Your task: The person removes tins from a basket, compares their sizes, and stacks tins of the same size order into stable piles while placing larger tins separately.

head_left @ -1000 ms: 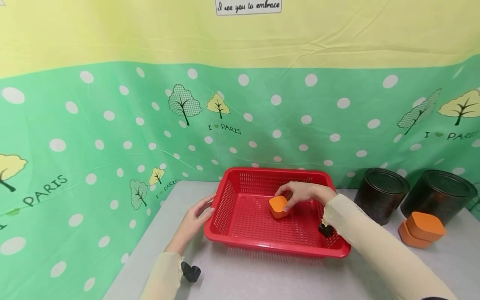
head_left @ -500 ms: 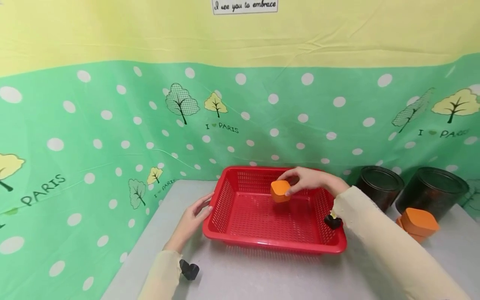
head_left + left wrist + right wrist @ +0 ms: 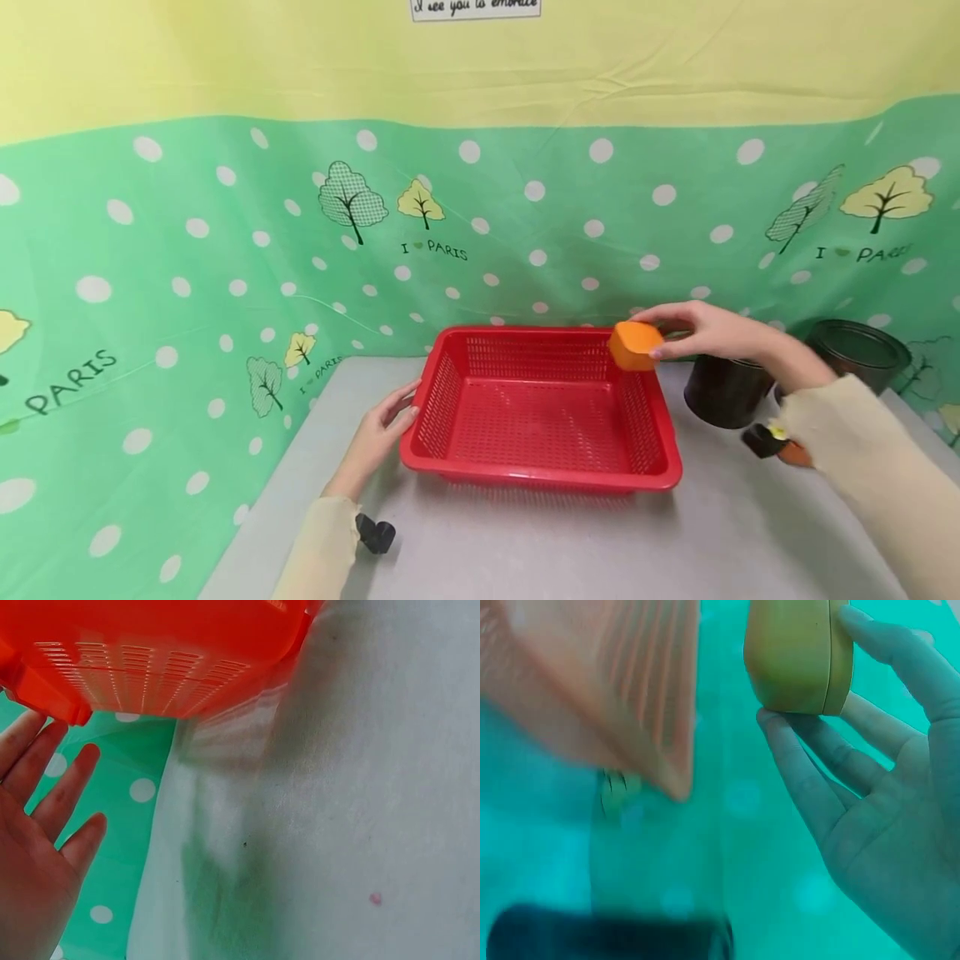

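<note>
My right hand [image 3: 716, 330] pinches a small orange lidded container [image 3: 636, 347] between thumb and fingertips, over the back right corner of a red perforated basket [image 3: 540, 478]. In the right wrist view, the container [image 3: 791, 660] shows rounded corners and a seam near one face, with the thumb on one side and fingertips below. At the basket's left side, my left hand [image 3: 375, 435] touches the rim. The left wrist view shows its fingers [image 3: 64, 796] extended, fingertips right at the red rim [image 3: 49, 701]. Nothing lies inside the basket.
Two dark cans, one [image 3: 723, 393] partly behind my right hand and another [image 3: 862, 354], stand at the back right. A bit of orange [image 3: 795, 454] shows beside my right sleeve, which hides the rest. A patterned curtain [image 3: 480, 192] hangs behind the grey table [image 3: 525, 550].
My right hand has lifted the orange container from the basket's floor and carried it right, up to the back right corner. The left hand has stayed at the rim.
</note>
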Demonstrator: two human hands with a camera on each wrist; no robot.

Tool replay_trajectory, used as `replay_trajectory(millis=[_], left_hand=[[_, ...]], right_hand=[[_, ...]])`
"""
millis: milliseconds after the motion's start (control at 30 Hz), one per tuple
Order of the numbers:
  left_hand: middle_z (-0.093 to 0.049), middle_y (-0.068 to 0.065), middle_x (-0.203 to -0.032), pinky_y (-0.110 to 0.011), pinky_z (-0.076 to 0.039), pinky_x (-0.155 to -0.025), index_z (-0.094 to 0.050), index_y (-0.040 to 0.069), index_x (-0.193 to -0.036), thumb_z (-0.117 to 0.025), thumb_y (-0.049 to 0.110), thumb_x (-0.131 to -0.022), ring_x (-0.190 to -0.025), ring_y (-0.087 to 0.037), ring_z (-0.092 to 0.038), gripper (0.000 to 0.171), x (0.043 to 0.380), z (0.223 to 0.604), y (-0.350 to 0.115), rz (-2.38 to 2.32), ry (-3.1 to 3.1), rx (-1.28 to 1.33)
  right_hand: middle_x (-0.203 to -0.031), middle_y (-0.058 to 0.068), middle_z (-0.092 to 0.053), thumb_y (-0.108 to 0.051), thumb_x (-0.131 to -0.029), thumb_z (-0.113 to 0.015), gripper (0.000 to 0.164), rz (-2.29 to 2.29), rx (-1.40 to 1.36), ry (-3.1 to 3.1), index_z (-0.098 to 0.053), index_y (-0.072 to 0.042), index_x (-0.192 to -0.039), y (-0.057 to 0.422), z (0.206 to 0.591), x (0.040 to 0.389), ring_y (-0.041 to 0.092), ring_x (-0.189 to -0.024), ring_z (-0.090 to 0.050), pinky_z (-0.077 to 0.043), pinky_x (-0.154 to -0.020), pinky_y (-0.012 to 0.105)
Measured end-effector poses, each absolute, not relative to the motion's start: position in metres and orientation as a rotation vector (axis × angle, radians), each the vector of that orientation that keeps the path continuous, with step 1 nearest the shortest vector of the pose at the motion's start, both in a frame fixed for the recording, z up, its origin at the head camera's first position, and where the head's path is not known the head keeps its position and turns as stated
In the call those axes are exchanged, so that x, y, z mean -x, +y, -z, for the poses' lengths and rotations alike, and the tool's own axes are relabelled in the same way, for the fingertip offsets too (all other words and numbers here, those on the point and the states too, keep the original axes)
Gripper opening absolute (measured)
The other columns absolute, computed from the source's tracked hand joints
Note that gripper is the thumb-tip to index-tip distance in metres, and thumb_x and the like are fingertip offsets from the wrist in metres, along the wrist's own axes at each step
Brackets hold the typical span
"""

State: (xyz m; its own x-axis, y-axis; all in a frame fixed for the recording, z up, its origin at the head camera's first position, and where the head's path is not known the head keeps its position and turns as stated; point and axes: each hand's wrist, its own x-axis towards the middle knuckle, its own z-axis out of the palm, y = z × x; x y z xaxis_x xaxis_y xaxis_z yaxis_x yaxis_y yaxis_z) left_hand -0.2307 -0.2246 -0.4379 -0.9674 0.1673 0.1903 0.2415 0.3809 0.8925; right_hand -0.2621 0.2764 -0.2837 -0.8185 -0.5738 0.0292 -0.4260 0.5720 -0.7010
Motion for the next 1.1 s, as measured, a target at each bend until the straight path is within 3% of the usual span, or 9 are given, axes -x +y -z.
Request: replay_trajectory(millis=[200,267,400,567,700,800,933,1100], left_hand=[[-0.048,-0.011,-0.153,-0.041,-0.047,-0.110,-0.049,0.015,-0.148,-0.059,0.026,-0.101,-0.139,-0.032,-0.050,0.050,0.230,0.439,-0.226,1.670,-2.557,0.369],[-0.049,-0.011,-0.153,-0.042,-0.046,-0.110,-0.049,0.015,-0.148,-0.059,0.026,-0.101,-0.139,-0.033,-0.050,0.050,0.229,0.439,-0.227,1.668,-2.552,0.369],[-0.048,-0.012,-0.153,-0.047,-0.045,-0.111,-0.048,0.015,-0.148,-0.059,0.026,-0.101,-0.139,-0.034,-0.050,0.050,0.230,0.438,-0.227,1.665,-2.549,0.383],[-0.048,-0.011,-0.154,-0.045,-0.045,-0.111,-0.048,0.014,-0.148,-0.059,0.026,-0.101,-0.139,-0.034,-0.050,0.050,0.232,0.439,-0.227,1.661,-2.557,0.390],[-0.047,-0.012,-0.154,-0.027,-0.048,-0.107,-0.047,0.013,-0.149,-0.059,0.025,-0.101,-0.139,-0.034,-0.050,0.051,0.233,0.439,-0.227,1.675,-2.553,0.398],[-0.047,-0.013,-0.154,-0.016,-0.046,-0.103,-0.047,0.013,-0.149,-0.059,0.025,-0.101,-0.139,-0.035,-0.049,0.051,0.233,0.438,-0.227,1.689,-2.541,0.415],[-0.047,-0.013,-0.154,-0.010,-0.043,-0.101,-0.047,0.012,-0.149,-0.060,0.025,-0.101,-0.139,-0.035,-0.049,0.051,0.234,0.438,-0.227,1.695,-2.534,0.416],[-0.047,-0.012,-0.154,-0.008,-0.043,-0.099,-0.047,0.013,-0.149,-0.060,0.025,-0.100,-0.140,-0.035,-0.049,0.051,0.233,0.438,-0.227,1.702,-2.539,0.398]], right_hand=[[-0.121,-0.020,-0.063,-0.020,-0.092,-0.071,0.052,0.919,0.684,2.836,-0.055,-0.011,-0.140,0.340,0.273,0.225,-0.006,-0.102,-0.060,-0.055,-0.080,0.019],[-0.121,-0.023,-0.061,-0.024,-0.092,-0.072,0.055,0.831,0.557,2.914,-0.054,-0.012,-0.142,0.362,0.275,0.214,-0.009,-0.098,-0.057,-0.053,-0.078,0.018],[-0.130,0.006,-0.064,-0.029,-0.092,-0.072,0.064,0.735,0.326,2.954,-0.046,-0.003,-0.146,0.399,0.288,0.195,-0.014,-0.089,-0.053,-0.051,-0.070,0.018],[-0.130,0.026,-0.060,-0.029,-0.094,-0.069,0.070,0.692,0.203,2.963,-0.040,0.009,-0.145,0.435,0.311,0.179,-0.019,-0.084,-0.049,-0.053,-0.065,0.020],[-0.133,0.045,-0.046,-0.030,-0.095,-0.068,0.074,0.685,0.145,2.956,-0.035,0.017,-0.143,0.454,0.329,0.176,0.018,-0.093,-0.064,-0.059,-0.071,0.041],[-0.135,0.049,-0.039,-0.029,-0.096,-0.067,0.073,0.693,0.121,2.961,-0.035,0.019,-0.141,0.465,0.340,0.175,0.051,-0.101,-0.055,-0.057,-0.073,0.056],[-0.136,0.050,-0.035,-0.028,-0.096,-0.067,0.074,0.696,0.118,2.961,-0.034,0.021,-0.140,0.473,0.352,0.176,0.061,-0.108,-0.049,-0.055,-0.076,0.061],[-0.137,0.051,-0.034,-0.029,-0.097,-0.066,0.074,0.704,0.121,2.945,-0.033,0.020,-0.141,0.473,0.357,0.178,0.062,-0.109,-0.047,-0.054,-0.079,0.063]])
